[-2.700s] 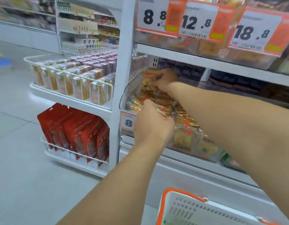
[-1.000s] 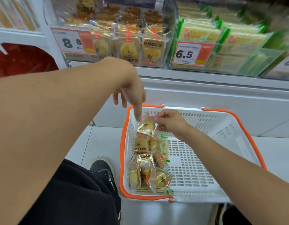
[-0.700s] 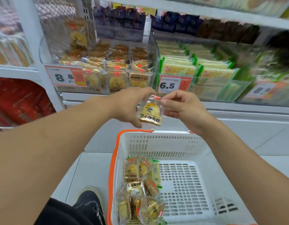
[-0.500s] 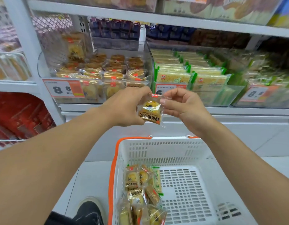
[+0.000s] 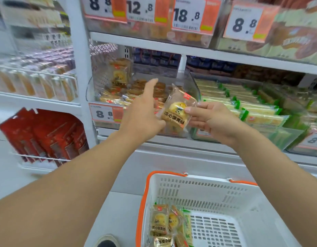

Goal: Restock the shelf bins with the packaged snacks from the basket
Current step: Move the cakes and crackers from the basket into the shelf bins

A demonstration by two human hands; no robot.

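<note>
The right hand [image 5: 210,120] pinches one clear-wrapped pastry packet [image 5: 177,111], printed 流心蛋黄酥, in front of the clear shelf bin [image 5: 194,86] tagged 8.8 [image 5: 103,114]. The left hand [image 5: 144,111] reaches toward the bin, fingers straight and together, holding nothing. The white basket [image 5: 204,191] below holds several more packets [image 5: 159,221]. Upper tags read 12.8 and 18.8.

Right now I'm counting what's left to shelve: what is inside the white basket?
The basket holds several clear-wrapped yellow pastry packets piled in its left corner, with a green-edged packet beside them. The frame's bottom edge cuts off the pile, so no full count.
</note>
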